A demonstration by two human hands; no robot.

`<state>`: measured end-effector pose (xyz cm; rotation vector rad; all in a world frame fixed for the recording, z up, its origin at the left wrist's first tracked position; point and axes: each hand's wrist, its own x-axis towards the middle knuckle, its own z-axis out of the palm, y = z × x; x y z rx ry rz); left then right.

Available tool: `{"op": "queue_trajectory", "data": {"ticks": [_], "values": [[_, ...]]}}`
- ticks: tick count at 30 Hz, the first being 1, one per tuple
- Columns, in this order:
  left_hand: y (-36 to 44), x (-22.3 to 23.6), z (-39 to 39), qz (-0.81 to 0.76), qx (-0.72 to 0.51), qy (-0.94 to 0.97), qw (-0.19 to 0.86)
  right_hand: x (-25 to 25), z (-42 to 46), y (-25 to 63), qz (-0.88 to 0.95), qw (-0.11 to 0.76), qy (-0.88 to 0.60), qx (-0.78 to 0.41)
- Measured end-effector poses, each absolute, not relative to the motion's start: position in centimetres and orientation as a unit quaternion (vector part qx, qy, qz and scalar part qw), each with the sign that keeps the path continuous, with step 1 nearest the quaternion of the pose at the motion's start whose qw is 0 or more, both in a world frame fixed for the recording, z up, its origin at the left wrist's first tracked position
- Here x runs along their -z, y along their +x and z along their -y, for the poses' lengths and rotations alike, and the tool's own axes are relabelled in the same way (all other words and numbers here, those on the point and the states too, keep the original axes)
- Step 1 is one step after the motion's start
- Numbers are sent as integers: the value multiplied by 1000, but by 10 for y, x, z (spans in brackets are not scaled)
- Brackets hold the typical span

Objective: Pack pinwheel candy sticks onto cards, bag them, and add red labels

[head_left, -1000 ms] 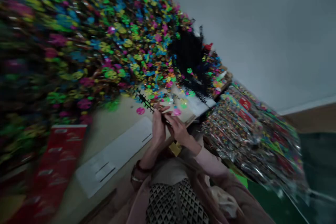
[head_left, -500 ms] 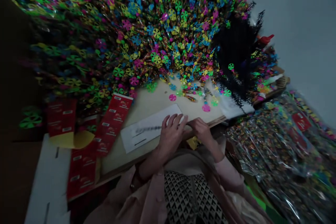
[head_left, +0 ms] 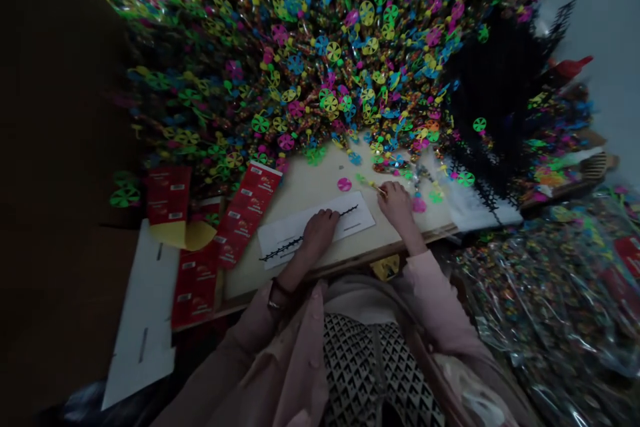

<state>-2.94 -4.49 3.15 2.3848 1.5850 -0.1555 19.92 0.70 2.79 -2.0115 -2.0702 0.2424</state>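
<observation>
Black strip (head_left: pixel 286 248) under left hand (head_left: pixel 319 230); right hand (head_left: pixel 397 207) pinches perhaps a yellow stick (head_left: pixel 374 185).

On my remote feed I read the tabletop (head_left: pixel 295 197) as pale, smooth, matt board, its front edge a brown wood strip. The paper strip (head_left: pixel 320 227) is white and matt. The black serrated strip (head_left: pixel 283 248) looks like dull plastic. The pink disc (head_left: pixel 344 184) and the thin yellow stick (head_left: pixel 374 185) show smooth, faintly glossy plastic. The heaped pinwheels (head_left: pixel 320 53): bright plastic under glossy clear film. The clear bags (head_left: pixel 530 293): crinkled, highly reflective film. The red printed sheets (head_left: pixel 245 217): smooth paper or thin card, with a slight sheen. The white card (head_left: pixel 143 327): matt. The pink sleeve (head_left: pixel 440 300): soft matt cloth. The black-and-white patterned garment (head_left: pixel 365 373): matt cloth.
</observation>
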Motion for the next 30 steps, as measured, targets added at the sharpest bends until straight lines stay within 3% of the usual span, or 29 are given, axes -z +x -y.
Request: {"op": "queue_trajectory", "data": {"ticks": [4, 12, 18, 30], "values": [[-30, -28, 46, -535, 59, 832, 134, -29, 33, 179, 681, 223, -685, -134], [-30, -29, 41, -547, 73, 821, 147, -12, 55, 137, 738, 218, -637, -47], [-31, -27, 40, -543, 62, 822, 158, 0, 56, 144, 706, 323, -625, -78], [-33, -27, 40, -543, 49, 821, 170, -3, 48, 156, 760, 257, -581, -138]]}}
